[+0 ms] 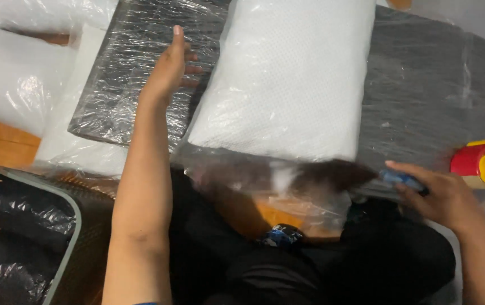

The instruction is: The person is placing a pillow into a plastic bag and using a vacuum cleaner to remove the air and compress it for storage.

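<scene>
My left hand (170, 66) reaches forward with fingers stretched out, its edge against the left side of a white pillow (287, 79) sealed in a clear plastic bag. The pillow lies on a dark grey pad (423, 96) wrapped in plastic. Under my left hand lies another dark plastic-wrapped pad (124, 73). My right hand (440, 195) is at the lower right, fingers closed around a small blue object (402, 179) next to the loose open end of the pillow's bag (287, 186).
A red and yellow tape dispenser (479, 162) sits at the right edge. More white bagged pillows (11, 85) lie at the left on an orange surface. A dark mesh bin with a grey rim (22, 237) holds plastic-wrapped items at the lower left.
</scene>
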